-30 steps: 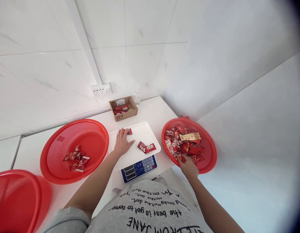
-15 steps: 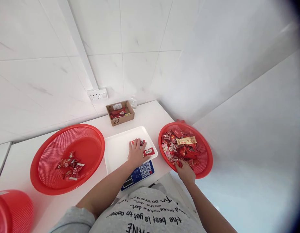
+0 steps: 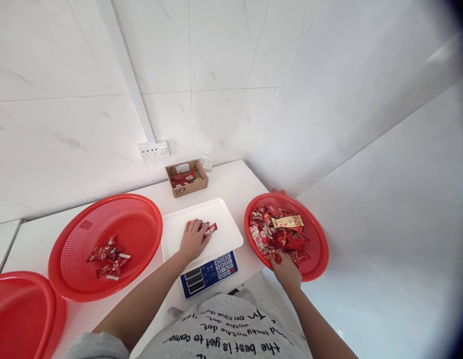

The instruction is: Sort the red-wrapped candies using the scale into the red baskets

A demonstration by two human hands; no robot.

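Note:
My left hand (image 3: 194,240) lies over the white weighing tray (image 3: 226,239), its fingers curled onto a few red-wrapped sweets (image 3: 210,229) whose ends stick out on the right. Below the tray shows the scale's blue panel (image 3: 209,275) with its keys and dark displays. To the right, my right hand (image 3: 286,269) reaches over the near rim of a red mesh basket (image 3: 318,259). Its fingers are bent in among the heaped red-wrapped sweets (image 3: 280,234), and what they grip is hidden. A long gold packet (image 3: 287,221) rests on that heap.
Left of the scale stands a larger red basket (image 3: 152,249) with several wrapped sweets (image 3: 112,259) inside. Another red basket (image 3: 48,319) is at the lower left. An open cardboard box (image 3: 192,188) of red packets and a clear plastic item (image 3: 206,161) stand by the wall.
My left hand has slid left across the tray, drawing the red sweets along and closing over them. My right hand stays at the right basket's near edge. The view has shifted slightly.

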